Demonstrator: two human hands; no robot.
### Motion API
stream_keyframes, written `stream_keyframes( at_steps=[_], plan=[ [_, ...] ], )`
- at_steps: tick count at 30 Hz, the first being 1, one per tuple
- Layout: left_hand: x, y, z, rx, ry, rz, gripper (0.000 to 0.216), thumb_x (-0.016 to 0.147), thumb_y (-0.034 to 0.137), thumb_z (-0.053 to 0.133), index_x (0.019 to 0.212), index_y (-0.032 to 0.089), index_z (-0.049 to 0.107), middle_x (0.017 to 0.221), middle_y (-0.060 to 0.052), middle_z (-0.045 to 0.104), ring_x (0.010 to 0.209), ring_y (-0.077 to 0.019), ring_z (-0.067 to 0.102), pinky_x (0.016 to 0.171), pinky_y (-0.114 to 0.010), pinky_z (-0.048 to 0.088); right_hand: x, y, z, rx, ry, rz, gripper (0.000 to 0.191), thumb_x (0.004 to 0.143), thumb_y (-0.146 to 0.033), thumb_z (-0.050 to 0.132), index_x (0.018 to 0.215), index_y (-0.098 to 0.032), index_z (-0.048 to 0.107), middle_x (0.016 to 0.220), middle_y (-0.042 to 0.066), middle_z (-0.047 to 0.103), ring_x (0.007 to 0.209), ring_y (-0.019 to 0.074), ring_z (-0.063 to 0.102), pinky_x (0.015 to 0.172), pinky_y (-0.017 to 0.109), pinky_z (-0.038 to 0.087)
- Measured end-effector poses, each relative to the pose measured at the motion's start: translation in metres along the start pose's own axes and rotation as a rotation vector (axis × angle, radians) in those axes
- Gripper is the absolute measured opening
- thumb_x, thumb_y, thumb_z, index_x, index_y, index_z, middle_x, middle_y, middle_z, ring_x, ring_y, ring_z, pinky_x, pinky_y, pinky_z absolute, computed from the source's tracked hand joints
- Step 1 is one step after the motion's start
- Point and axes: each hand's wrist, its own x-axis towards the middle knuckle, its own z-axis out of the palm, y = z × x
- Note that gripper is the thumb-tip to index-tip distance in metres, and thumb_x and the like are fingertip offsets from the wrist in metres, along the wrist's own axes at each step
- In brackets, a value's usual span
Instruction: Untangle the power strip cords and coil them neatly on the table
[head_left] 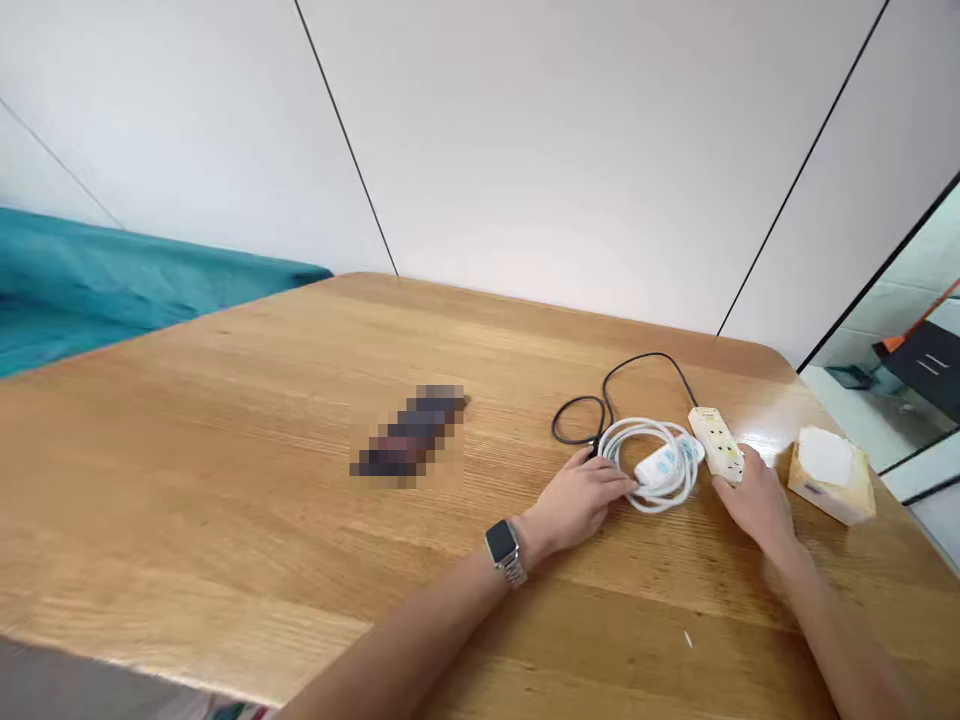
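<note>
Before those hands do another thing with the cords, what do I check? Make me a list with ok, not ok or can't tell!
1. Right hand at the power strip: ok, it holds the near end.
2. Left hand by the white cable: ok, its fingertips are at the coil's edge.
3. Sockets free: ok for those showing; no plugs in them.
4. Black cord straight: not ok, it loops and bends.
5. Left hand's grip firm: cannot tell.
6. Box apart from the right hand: ok.
</note>
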Motion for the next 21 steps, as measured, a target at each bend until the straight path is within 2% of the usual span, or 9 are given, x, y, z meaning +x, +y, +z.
stream_keyframes(
  at_steps=[3, 7, 11, 13, 15, 17, 19, 21],
  plan=[
    [-0.016, 0.008, 0.003, -0.030, 0.047, 0.046, 0.039, 0.088, 0.013, 0.046, 0.123, 0.025, 0.060, 0.123, -0.003, 0.067, 0.115, -0.0185, 0.058, 0.106, -0.040, 0.037, -0.003, 0.008, 0.005, 0.028, 0.042, -0.013, 0.063, 0.080, -0.038, 0.054, 0.136, -0.013, 0.040, 0.128, 0.017, 0.058, 0.115, 0.0345, 0.055, 0.090, 0.042, 0.045],
    [-0.029, 0.003, -0.004, -0.041, 0.162, -0.002, 0.041, 0.088, 0.027, 0.056, 0.129, 0.022, 0.056, 0.135, -0.008, 0.058, 0.126, -0.0209, 0.052, 0.107, -0.038, 0.040, -0.009, 0.011, 0.010, 0.074, 0.073, -0.003, 0.062, 0.081, -0.042, 0.052, 0.135, -0.014, 0.041, 0.131, 0.017, 0.057, 0.116, 0.0348, 0.055, 0.091, 0.044, 0.045],
    [-0.040, -0.016, -0.023, 0.007, 0.261, -0.208, 0.055, 0.080, 0.047, 0.068, 0.128, 0.021, 0.057, 0.126, -0.011, 0.063, 0.115, -0.0258, 0.057, 0.099, -0.042, 0.045, -0.015, 0.010, 0.015, 0.129, 0.104, 0.001, 0.062, 0.081, -0.043, 0.048, 0.135, -0.013, 0.041, 0.131, 0.017, 0.057, 0.117, 0.0345, 0.054, 0.092, 0.046, 0.044],
    [-0.046, -0.026, -0.032, 0.019, 0.305, -0.304, 0.059, 0.076, 0.051, 0.071, 0.126, 0.021, 0.059, 0.118, -0.010, 0.067, 0.109, -0.0256, 0.061, 0.095, -0.042, 0.046, -0.016, 0.010, 0.018, 0.157, 0.130, -0.015, 0.062, 0.080, -0.042, 0.048, 0.135, -0.013, 0.042, 0.131, 0.017, 0.056, 0.119, 0.0337, 0.053, 0.094, 0.046, 0.043],
    [-0.053, -0.035, -0.041, -0.006, 0.327, -0.343, 0.052, 0.076, 0.052, 0.070, 0.118, 0.022, 0.064, 0.109, -0.008, 0.071, 0.101, -0.0233, 0.064, 0.092, -0.039, 0.047, -0.015, 0.011, 0.021, 0.179, 0.138, -0.023, 0.062, 0.079, -0.041, 0.048, 0.134, -0.013, 0.042, 0.132, 0.017, 0.056, 0.121, 0.0335, 0.052, 0.096, 0.046, 0.043],
    [-0.061, -0.044, -0.052, -0.018, 0.375, -0.394, 0.038, 0.079, 0.052, 0.066, 0.101, 0.021, 0.070, 0.095, -0.005, 0.074, 0.090, -0.0211, 0.066, 0.087, -0.036, 0.049, -0.013, 0.013, 0.023, 0.194, 0.131, -0.017, 0.063, 0.078, -0.042, 0.048, 0.134, -0.013, 0.043, 0.133, 0.017, 0.055, 0.121, 0.0335, 0.051, 0.096, 0.047, 0.042],
    [-0.072, -0.053, -0.067, 0.048, 0.493, -0.547, 0.035, 0.083, 0.051, 0.060, 0.096, 0.020, 0.070, 0.091, -0.006, 0.073, 0.087, -0.0217, 0.067, 0.086, -0.035, 0.050, -0.012, 0.014, 0.024, 0.210, 0.127, -0.014, 0.064, 0.078, -0.043, 0.048, 0.134, -0.013, 0.043, 0.133, 0.017, 0.055, 0.121, 0.0334, 0.051, 0.097, 0.047, 0.042],
    [-0.089, -0.060, -0.083, 0.187, 0.573, -0.806, 0.047, 0.083, 0.052, 0.057, 0.114, 0.018, 0.065, 0.108, -0.012, 0.070, 0.102, -0.0279, 0.064, 0.092, -0.040, 0.048, -0.011, 0.015, 0.024, 0.228, 0.127, -0.018, 0.065, 0.078, -0.044, 0.048, 0.134, -0.013, 0.043, 0.133, 0.017, 0.055, 0.121, 0.0331, 0.051, 0.097, 0.046, 0.042]
  ],
)
